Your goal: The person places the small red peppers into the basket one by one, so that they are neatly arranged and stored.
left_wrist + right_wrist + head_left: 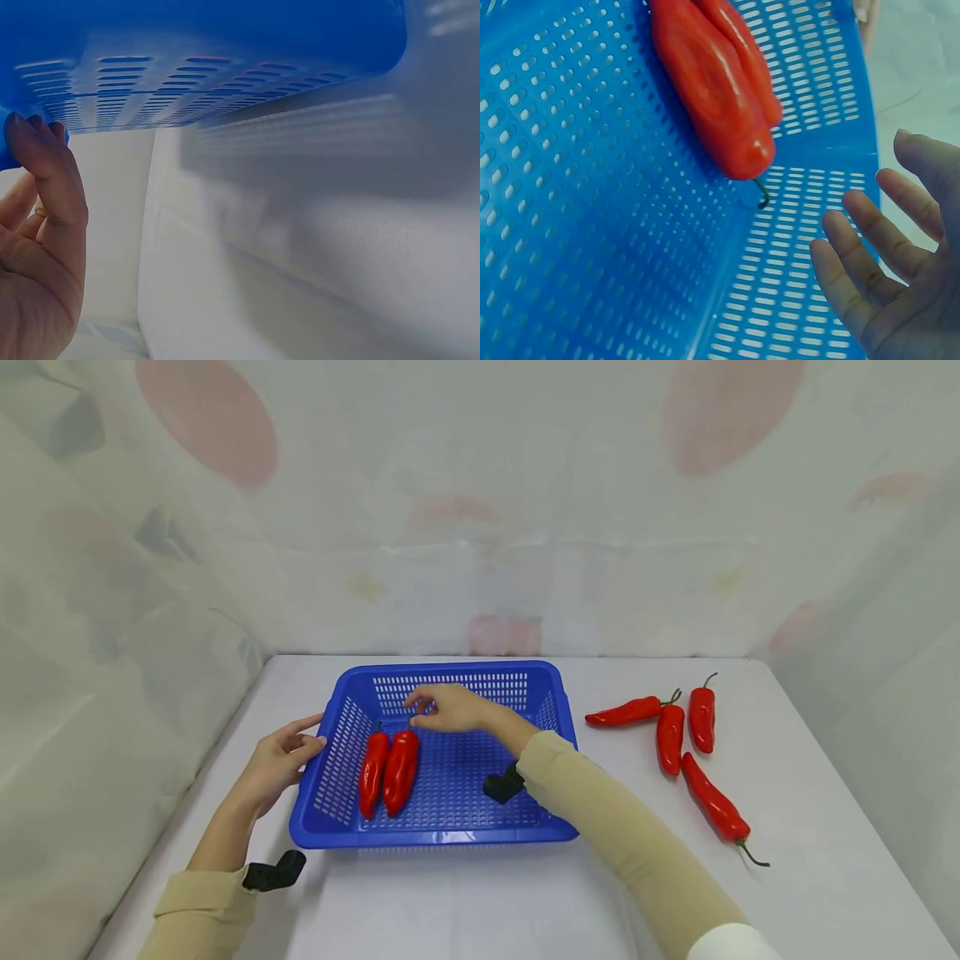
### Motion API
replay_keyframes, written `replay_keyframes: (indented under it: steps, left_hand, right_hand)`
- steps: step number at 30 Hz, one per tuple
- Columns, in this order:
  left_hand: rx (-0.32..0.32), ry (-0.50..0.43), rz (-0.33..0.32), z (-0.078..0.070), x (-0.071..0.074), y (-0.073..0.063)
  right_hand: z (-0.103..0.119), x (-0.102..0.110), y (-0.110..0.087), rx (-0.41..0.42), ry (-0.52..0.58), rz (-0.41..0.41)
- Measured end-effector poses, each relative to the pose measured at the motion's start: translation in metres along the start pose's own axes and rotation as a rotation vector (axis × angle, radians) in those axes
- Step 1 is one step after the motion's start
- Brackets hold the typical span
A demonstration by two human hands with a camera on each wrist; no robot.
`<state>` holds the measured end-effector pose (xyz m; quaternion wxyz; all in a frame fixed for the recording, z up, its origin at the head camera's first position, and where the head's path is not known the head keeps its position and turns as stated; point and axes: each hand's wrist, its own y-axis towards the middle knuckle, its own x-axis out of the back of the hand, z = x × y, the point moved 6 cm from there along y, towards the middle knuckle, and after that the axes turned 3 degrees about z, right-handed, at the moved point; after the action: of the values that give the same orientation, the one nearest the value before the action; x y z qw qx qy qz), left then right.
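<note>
Two red chili peppers point(401, 772) lie side by side in the left part of a blue perforated plastic basket point(435, 838), stems toward its back. My left hand point(276, 762) holds the basket's left rim, thumb and fingertips at the edge. In the left wrist view its fingers point(56, 176) bend up against the blue plastic. Over the basket's back half is my right hand point(450, 707), just beyond the stem of the right-hand pepper point(712, 94). Its fingers point(877, 232) are loosely spread and hold nothing.
On the white table point(810, 810), to the right of the basket, several more red chili peppers point(670, 739) lie in a loose group. One pepper point(716, 802) lies nearer the front. Patterned white cloth point(480, 577) hangs behind the table and along both sides.
</note>
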<state>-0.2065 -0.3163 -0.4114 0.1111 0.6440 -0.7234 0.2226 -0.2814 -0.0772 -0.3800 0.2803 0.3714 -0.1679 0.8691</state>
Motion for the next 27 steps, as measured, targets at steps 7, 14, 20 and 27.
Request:
replay_keyframes:
  steps: [7,14,20,27]
  left_hand:
    - [-0.007,-0.001,0.007,-0.002,0.001,-0.002]
    - [-0.008,0.005,0.006,-0.002,0.001,-0.002]
    - [-0.002,0.0,0.012,-0.001,0.001,0.001]
    - [0.007,-0.001,0.014,0.001,0.002,0.0]
  right_hand:
    - [0.008,0.014,-0.011,0.042,-0.012,-0.033]
    - [0.012,0.032,-0.028,0.068,-0.016,-0.094]
    - [0.005,0.048,-0.044,0.088,-0.011,-0.16]
    - [-0.01,0.069,-0.065,0.053,0.022,-0.229]
